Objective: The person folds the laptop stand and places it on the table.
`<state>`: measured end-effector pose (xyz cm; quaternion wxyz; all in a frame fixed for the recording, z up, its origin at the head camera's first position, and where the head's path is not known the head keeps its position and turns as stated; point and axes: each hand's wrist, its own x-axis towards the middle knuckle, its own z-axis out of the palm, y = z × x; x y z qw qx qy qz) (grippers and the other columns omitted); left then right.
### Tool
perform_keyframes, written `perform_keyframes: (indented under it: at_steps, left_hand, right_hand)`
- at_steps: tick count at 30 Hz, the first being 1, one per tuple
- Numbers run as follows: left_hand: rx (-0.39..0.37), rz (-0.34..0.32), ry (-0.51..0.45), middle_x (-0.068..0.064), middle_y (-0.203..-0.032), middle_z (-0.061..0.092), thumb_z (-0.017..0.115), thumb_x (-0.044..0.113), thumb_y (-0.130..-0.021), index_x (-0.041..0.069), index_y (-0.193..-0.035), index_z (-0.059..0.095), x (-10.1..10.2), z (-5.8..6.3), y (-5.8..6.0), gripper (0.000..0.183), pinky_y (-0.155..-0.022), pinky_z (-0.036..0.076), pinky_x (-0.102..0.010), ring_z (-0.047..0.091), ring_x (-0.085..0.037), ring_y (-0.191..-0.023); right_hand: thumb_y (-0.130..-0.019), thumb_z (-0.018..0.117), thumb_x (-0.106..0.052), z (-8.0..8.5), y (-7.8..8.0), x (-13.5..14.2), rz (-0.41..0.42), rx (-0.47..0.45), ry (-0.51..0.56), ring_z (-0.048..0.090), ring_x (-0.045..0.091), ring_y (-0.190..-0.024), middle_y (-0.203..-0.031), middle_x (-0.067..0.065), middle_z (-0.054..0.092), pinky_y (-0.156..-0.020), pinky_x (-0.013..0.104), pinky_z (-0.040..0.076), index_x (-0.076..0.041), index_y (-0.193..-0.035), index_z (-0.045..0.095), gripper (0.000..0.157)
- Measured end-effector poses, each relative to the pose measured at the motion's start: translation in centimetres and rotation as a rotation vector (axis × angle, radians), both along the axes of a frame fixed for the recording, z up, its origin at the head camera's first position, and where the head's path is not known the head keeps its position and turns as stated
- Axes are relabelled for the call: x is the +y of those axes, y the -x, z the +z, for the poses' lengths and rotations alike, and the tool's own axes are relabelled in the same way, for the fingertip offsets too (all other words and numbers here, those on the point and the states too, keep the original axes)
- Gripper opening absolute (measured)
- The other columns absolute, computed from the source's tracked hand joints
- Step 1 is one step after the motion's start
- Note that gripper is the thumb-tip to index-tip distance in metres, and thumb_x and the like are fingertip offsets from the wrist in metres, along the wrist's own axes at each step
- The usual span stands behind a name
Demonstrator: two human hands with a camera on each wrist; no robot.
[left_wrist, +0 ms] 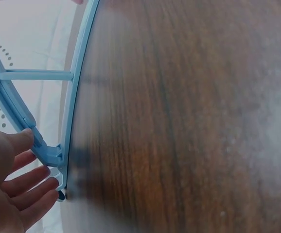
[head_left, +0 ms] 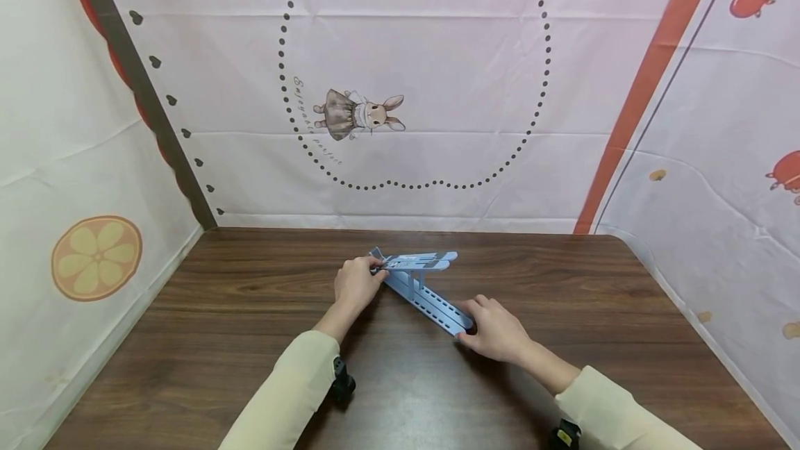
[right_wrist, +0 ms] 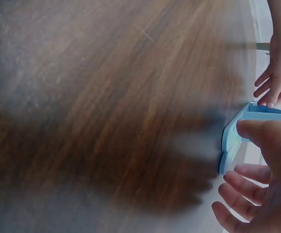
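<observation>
A light blue folding laptop stand (head_left: 431, 305) stands on the wooden table, its slotted base running diagonally from far left to near right. Short struts prop up the upper arms (head_left: 420, 262), which fan out from the far hinge end. At that end my left hand (head_left: 357, 285) pinches the stand, the thumb against an upper arm (left_wrist: 15, 104) in the left wrist view and the other fingers below it. My right hand (head_left: 496, 328) holds the near end of the base between thumb and fingers. The right wrist view shows its thumb (right_wrist: 254, 131) along the base's side.
The brown wooden table (head_left: 262, 255) reaches back to a white printed cloth (head_left: 437, 89) hung behind it. More cloth (head_left: 706, 158) hangs along both sides. Dark wrist cameras (head_left: 342, 382) are strapped over both pale sleeves.
</observation>
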<state>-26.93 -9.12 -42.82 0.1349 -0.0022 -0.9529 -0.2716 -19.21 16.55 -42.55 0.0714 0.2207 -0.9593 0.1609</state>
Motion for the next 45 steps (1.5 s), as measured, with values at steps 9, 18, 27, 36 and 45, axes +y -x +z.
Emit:
perform_keyframes:
  at_steps: [9,18,27,36,45]
  left_hand:
    - [-0.058,0.004,-0.023,-0.004,-0.096,0.071,0.070,0.035,-0.080,0.017,-0.101,0.071,0.3,0.1,0.0,0.027,-0.060,0.051,-0.037,0.066,-0.024,-0.080]
    - [-0.050,0.005,-0.058,-0.004,-0.093,0.071,0.070,0.032,-0.080,0.014,-0.098,0.071,0.4,0.0,0.1,0.025,-0.062,0.051,-0.036,0.065,-0.023,-0.080]
    - [-0.053,-0.002,-0.072,-0.002,-0.090,0.071,0.070,0.034,-0.080,0.016,-0.098,0.071,0.7,-0.2,0.5,0.025,-0.055,0.049,-0.031,0.063,-0.018,-0.071]
    - [-0.046,-0.029,-0.089,-0.002,-0.091,0.070,0.069,0.032,-0.081,0.015,-0.100,0.070,1.0,0.0,0.7,0.026,-0.061,0.051,-0.032,0.064,-0.018,-0.075]
    - [-0.036,-0.047,-0.129,-0.004,-0.094,0.070,0.069,0.031,-0.082,0.014,-0.101,0.070,1.0,-0.2,1.0,0.026,-0.070,0.052,-0.036,0.065,-0.019,-0.084]
  right_hand:
    - [-0.069,0.078,-0.027,-0.7,0.1,-0.1,-0.016,0.028,-0.025,0.047,0.013,-0.073,-0.085,0.001,0.055,-0.059,0.027,0.041,-0.007,-0.102,0.065,0.041]
    - [-0.069,0.078,-0.025,-0.8,0.2,-0.2,-0.012,0.038,-0.021,0.047,0.012,-0.072,-0.085,0.002,0.055,-0.058,0.025,0.040,-0.007,-0.102,0.065,0.039]
    - [-0.069,0.079,-0.026,-0.7,0.0,-0.3,-0.026,0.026,-0.015,0.045,0.011,-0.071,-0.083,0.001,0.054,-0.057,0.024,0.039,-0.008,-0.101,0.065,0.039]
    - [-0.069,0.079,-0.027,-0.8,-0.3,-0.4,-0.019,0.036,-0.020,0.044,0.011,-0.069,-0.080,0.000,0.052,-0.056,0.023,0.038,-0.007,-0.100,0.065,0.039]
    - [-0.069,0.078,-0.025,-0.6,-0.8,-0.7,-0.009,0.032,-0.026,0.046,0.011,-0.072,-0.083,0.000,0.054,-0.057,0.024,0.039,-0.007,-0.099,0.065,0.037]
